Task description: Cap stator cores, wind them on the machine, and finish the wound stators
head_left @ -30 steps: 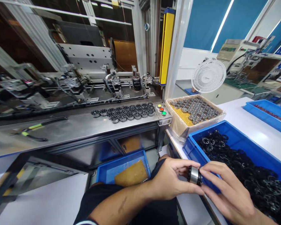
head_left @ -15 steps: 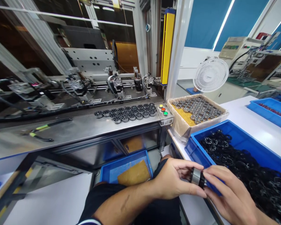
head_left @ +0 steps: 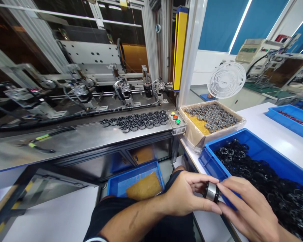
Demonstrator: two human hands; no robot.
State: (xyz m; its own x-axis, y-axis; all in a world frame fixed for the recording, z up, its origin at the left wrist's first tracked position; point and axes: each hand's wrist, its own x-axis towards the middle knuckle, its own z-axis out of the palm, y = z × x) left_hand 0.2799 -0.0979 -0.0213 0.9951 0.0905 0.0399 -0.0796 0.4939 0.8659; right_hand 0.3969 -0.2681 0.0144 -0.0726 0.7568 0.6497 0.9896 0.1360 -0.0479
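Note:
Low on the right, my left hand is closed around a stator core, a short silvery metal cylinder with black toothed end pieces. The thumb lies below it and the fingers above. On the core's right end, the fingertips of my right hand press the black end piece, so both hands grip the same part. Just beyond my right hand is a blue bin heaped with loose black plastic end pieces.
Several finished-looking cores stand in rows on the metal ledge, beside a button box and pliers. A lined carton holds more metal cores. A white fan stands behind it. A blue tray sits low by my legs.
Both hands stay on the stator core, which has turned slightly; my right fingers have shifted a little at its black end. Inside the machine, the white plate has risen.

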